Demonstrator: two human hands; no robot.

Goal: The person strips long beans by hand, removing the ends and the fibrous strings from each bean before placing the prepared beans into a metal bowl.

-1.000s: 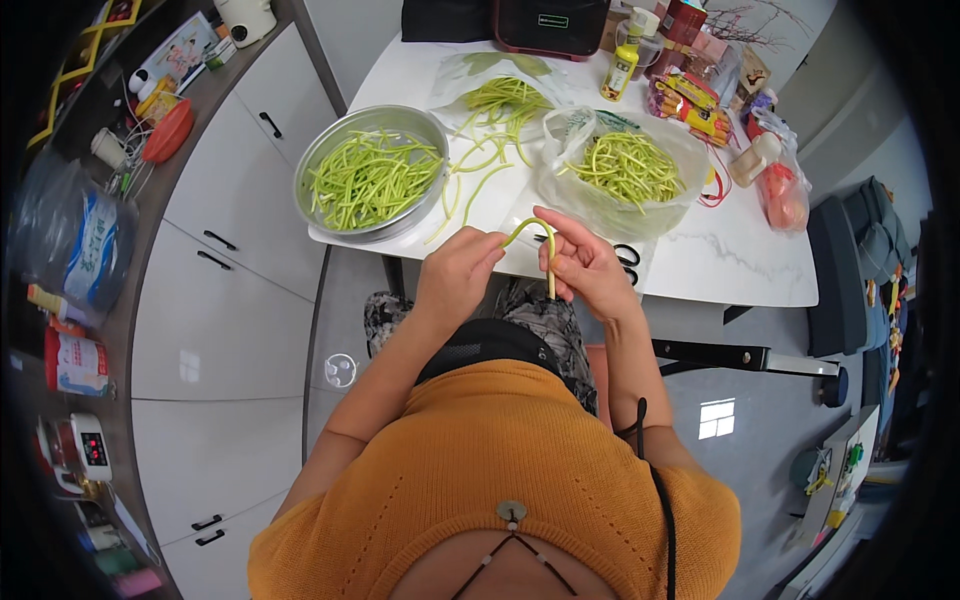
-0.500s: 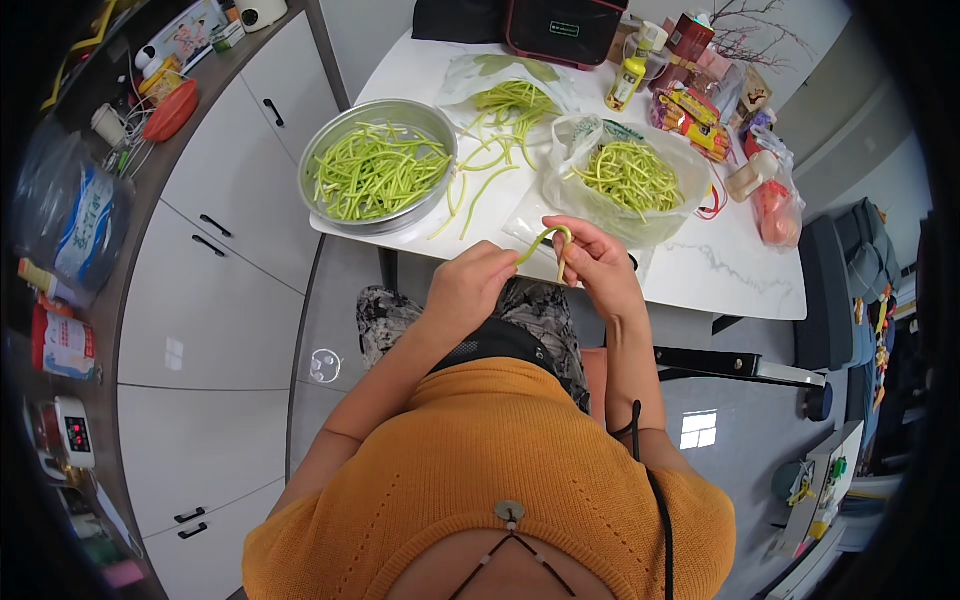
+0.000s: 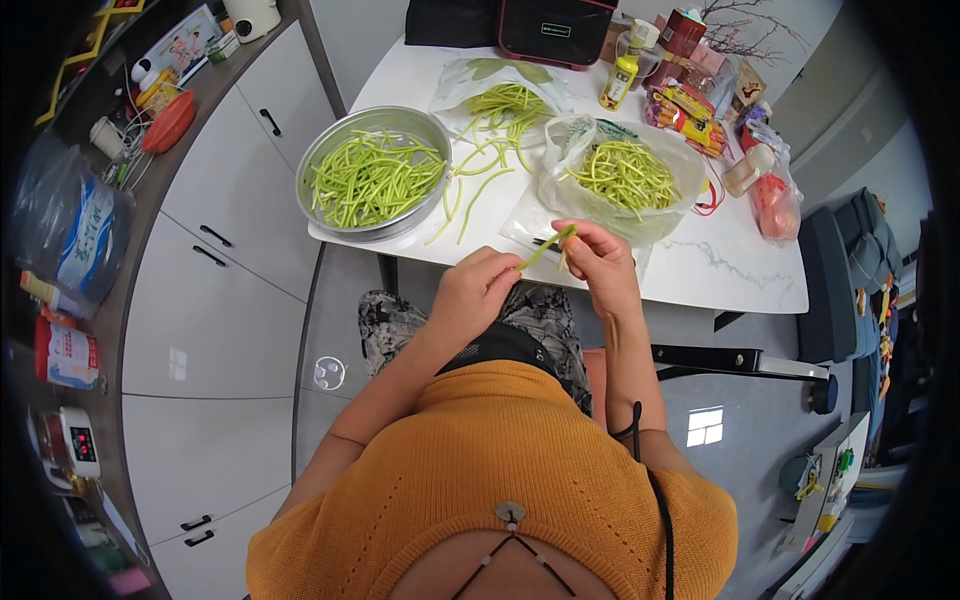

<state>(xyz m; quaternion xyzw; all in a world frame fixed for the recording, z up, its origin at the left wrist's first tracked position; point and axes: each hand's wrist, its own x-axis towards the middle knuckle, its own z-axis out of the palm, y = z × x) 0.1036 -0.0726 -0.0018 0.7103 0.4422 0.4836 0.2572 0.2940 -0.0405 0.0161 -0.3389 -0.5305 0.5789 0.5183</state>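
Note:
Between both hands, just past the table's near edge, a slim green vegetable stem [image 3: 545, 250] slants up to the right. My left hand [image 3: 474, 292] pinches its lower left end. My right hand [image 3: 602, 270] pinches the upper right end between thumb and fingers, with a short pale bit hanging below the fingertips. A round metal pan [image 3: 312, 212] of short cut stems stands at the left of the table. To the right, an open clear plastic bag [image 3: 690, 200] holds tangled trimmings. Behind lie long uncut stems [image 3: 508, 105], spilling from another bag [image 3: 452, 88].
Several loose stems lie on the white table [image 3: 740, 275] beside the pan. A yellow bottle [image 3: 620, 80], snack packs [image 3: 688, 120] and a bag of red fruit [image 3: 775, 200] crowd the back right. Grey cabinets [image 3: 215, 320] curve along the left. A black-and-silver bar [image 3: 740, 360] juts out at right.
The stem was bent over in a hook at my right fingers; now it runs nearly straight between the hands. Both hands keep their places.

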